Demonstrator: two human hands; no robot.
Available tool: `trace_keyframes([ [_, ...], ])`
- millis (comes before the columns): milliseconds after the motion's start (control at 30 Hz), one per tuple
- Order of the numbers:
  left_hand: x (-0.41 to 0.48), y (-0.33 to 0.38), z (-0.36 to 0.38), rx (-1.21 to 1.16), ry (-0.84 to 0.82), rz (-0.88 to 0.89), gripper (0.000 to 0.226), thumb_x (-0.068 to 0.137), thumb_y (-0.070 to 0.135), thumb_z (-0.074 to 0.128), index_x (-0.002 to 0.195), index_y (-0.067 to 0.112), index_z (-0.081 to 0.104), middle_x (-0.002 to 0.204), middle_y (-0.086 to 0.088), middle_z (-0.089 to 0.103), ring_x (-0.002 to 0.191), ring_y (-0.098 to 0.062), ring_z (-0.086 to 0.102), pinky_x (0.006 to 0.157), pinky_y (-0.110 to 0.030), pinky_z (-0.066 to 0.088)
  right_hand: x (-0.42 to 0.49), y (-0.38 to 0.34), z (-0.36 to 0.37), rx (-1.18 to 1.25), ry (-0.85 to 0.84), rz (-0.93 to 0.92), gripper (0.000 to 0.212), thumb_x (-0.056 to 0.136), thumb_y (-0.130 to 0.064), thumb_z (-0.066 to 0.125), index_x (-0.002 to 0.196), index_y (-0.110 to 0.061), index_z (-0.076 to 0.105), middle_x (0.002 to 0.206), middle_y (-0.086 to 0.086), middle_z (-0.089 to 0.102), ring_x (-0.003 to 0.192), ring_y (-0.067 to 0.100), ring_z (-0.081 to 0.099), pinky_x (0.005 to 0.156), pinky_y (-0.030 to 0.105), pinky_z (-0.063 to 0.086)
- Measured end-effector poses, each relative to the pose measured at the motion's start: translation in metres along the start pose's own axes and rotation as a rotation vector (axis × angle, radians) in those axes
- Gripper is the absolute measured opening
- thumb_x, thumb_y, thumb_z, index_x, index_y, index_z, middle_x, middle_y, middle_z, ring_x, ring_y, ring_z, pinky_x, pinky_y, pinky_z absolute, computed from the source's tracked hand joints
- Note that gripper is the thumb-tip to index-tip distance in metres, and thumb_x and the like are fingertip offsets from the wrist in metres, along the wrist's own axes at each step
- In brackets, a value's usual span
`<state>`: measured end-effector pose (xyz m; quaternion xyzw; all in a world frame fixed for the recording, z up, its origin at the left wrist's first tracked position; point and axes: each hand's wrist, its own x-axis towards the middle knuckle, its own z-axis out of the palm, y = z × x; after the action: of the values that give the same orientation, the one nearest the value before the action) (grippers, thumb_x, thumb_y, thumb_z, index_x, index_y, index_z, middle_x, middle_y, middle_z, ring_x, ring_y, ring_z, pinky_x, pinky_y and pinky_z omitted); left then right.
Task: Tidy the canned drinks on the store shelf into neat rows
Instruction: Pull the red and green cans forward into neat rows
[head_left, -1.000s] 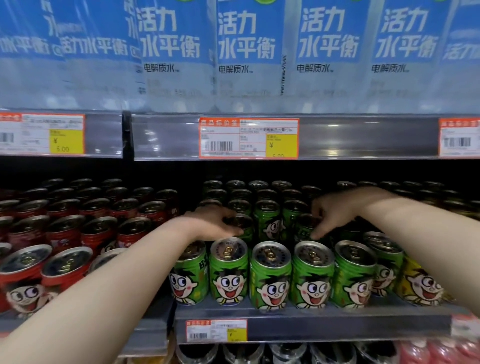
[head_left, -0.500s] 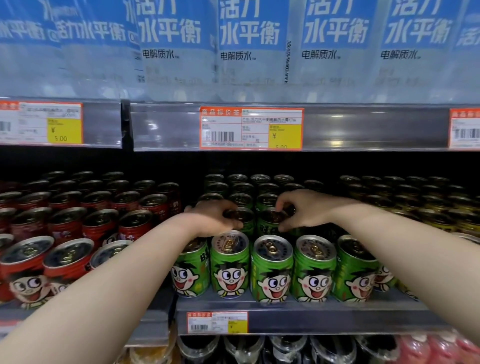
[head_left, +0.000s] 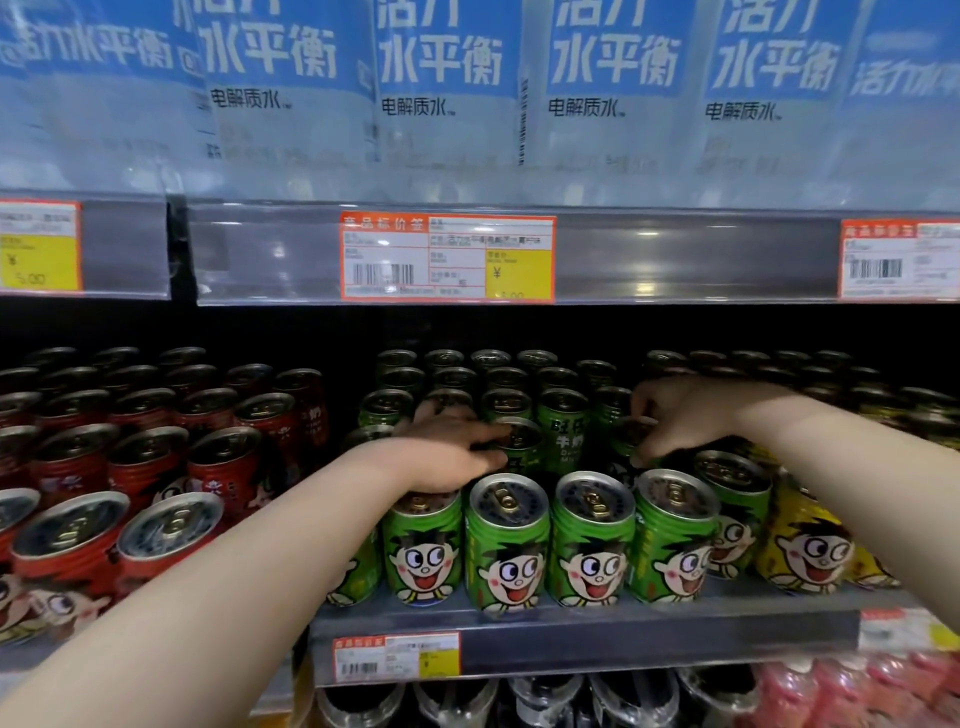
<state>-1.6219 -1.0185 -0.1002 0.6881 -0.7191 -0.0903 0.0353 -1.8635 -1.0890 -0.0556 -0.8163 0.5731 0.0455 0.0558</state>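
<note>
Green cans (head_left: 506, 545) stand in rows on the shelf (head_left: 571, 631), both forearms reaching in palm-down, left hand (head_left: 447, 454) curled over a second-row can (head_left: 522, 441), right hand (head_left: 680, 415) pinching the top of a can further right (head_left: 629, 439).

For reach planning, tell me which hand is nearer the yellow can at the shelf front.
Right. The right hand grips a green can up-left of the yellow can; the left hand grips a second green can much farther left.

Left hand (head_left: 447, 452) gripped second-row green can (head_left: 521, 441) by its top. Right hand (head_left: 680, 415) pinched another green can (head_left: 630, 435) further right. Front row of green cans (head_left: 592, 540) stood upright at shelf edge (head_left: 623, 639).
</note>
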Motion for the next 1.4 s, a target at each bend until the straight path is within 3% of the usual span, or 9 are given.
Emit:
trace_keyframes([
  [100, -0.001, -0.001, 0.002, 0.006, 0.013, 0.003, 0.046, 0.091, 0.056, 0.034, 0.136, 0.054, 0.026, 0.155, 0.005, 0.018, 0.142, -0.029, 0.002, 0.114, -0.046, 0.009, 0.006, -0.016, 0.008, 0.106, 0.000, -0.089, 0.058, 0.068, -0.035, 0.078, 0.118, -0.024, 0.050, 0.118, 0.002, 0.055, 0.101, 0.019, 0.053, 0.081, 0.026, 0.045],
  [267, -0.001, -0.001, 0.003, -0.006, 0.026, -0.002, 0.045, 0.091, 0.055, 0.034, 0.135, 0.055, 0.026, 0.154, 0.007, 0.019, 0.141, -0.028, 0.002, 0.114, -0.045, 0.009, 0.008, -0.033, 0.009, 0.092, 0.030, -0.202, 0.051, 0.075, -0.026, 0.075, 0.121, -0.023, 0.053, 0.130, 0.003, 0.049, 0.115, 0.020, 0.048, 0.090, 0.026, 0.042],
  [433, -0.001, -0.001, 0.004, 0.002, 0.024, -0.005, 0.046, 0.091, 0.054, 0.034, 0.136, 0.054, 0.025, 0.154, 0.007, 0.018, 0.141, -0.028, 0.002, 0.113, -0.044, 0.008, -0.004, -0.020, 0.008, 0.149, 0.080, -0.201, 0.051, 0.076, -0.034, 0.072, 0.121, -0.029, 0.050, 0.113, -0.002, 0.051, 0.097, 0.014, 0.048, 0.079, 0.023, 0.040],
  [533, -0.001, -0.001, 0.004, 0.006, 0.027, -0.007, 0.046, 0.092, 0.054, 0.034, 0.136, 0.054, 0.025, 0.154, 0.007, 0.018, 0.141, -0.028, 0.003, 0.114, -0.044, 0.009, -0.023, 0.000, -0.013, -0.001, -0.109, -0.136, 0.055, 0.077, -0.033, 0.071, 0.126, -0.028, 0.047, 0.120, 0.000, 0.053, 0.100, 0.013, 0.049, 0.076, 0.022, 0.041],
  [633, 0.000, -0.001, 0.004, 0.000, 0.047, -0.002, 0.045, 0.092, 0.052, 0.035, 0.136, 0.054, 0.026, 0.154, 0.008, 0.020, 0.140, -0.028, 0.006, 0.114, -0.042, 0.011, -0.039, 0.014, -0.021, -0.252, -0.386, 0.004, 0.076, 0.078, -0.029, 0.071, 0.142, -0.027, 0.030, 0.147, 0.003, 0.036, 0.133, 0.023, 0.036, 0.102, 0.032, 0.038],
  [733, -0.001, -0.001, 0.005, 0.000, 0.053, 0.001, 0.044, 0.092, 0.052, 0.035, 0.135, 0.054, 0.026, 0.153, 0.009, 0.020, 0.140, -0.028, 0.007, 0.114, -0.041, 0.012, -0.040, 0.019, -0.008, -0.315, -0.421, 0.068, 0.094, 0.075, -0.026, 0.074, 0.148, -0.025, 0.015, 0.154, 0.005, 0.023, 0.142, 0.025, 0.022, 0.110, 0.037, 0.030],
  [967, -0.001, 0.001, 0.004, -0.003, 0.045, 0.002, 0.044, 0.092, 0.051, 0.035, 0.135, 0.054, 0.026, 0.153, 0.009, 0.020, 0.140, -0.027, 0.007, 0.112, -0.041, 0.011, -0.020, 0.025, 0.001, -0.046, -0.054, -0.072, 0.073, 0.068, -0.026, 0.078, 0.129, -0.031, 0.038, 0.128, 0.000, 0.050, 0.104, 0.017, 0.049, 0.083, 0.027, 0.044],
  [1267, -0.003, -0.001, 0.004, -0.022, 0.047, 0.006, 0.042, 0.093, 0.052, 0.032, 0.135, 0.052, 0.029, 0.153, 0.009, 0.022, 0.140, -0.026, 0.009, 0.113, -0.040, 0.013, -0.004, 0.018, 0.021, 0.165, 0.121, -0.109, 0.054, 0.078, -0.022, 0.071, 0.125, -0.026, 0.046, 0.132, 0.005, 0.045, 0.114, 0.019, 0.046, 0.079, 0.017, 0.032],
  [1400, -0.009, -0.004, -0.001, -0.357, 0.310, 0.048, 0.039, 0.095, 0.038, 0.040, 0.132, 0.029, 0.048, 0.144, -0.006, 0.038, 0.133, -0.025, 0.034, 0.106, -0.024, 0.024, -0.022, 0.007, 0.019, 0.290, 0.344, -0.167, 0.033, 0.083, -0.034, 0.064, 0.114, -0.024, 0.056, 0.115, 0.000, 0.055, 0.111, 0.017, 0.052, 0.081, 0.017, 0.035],
])
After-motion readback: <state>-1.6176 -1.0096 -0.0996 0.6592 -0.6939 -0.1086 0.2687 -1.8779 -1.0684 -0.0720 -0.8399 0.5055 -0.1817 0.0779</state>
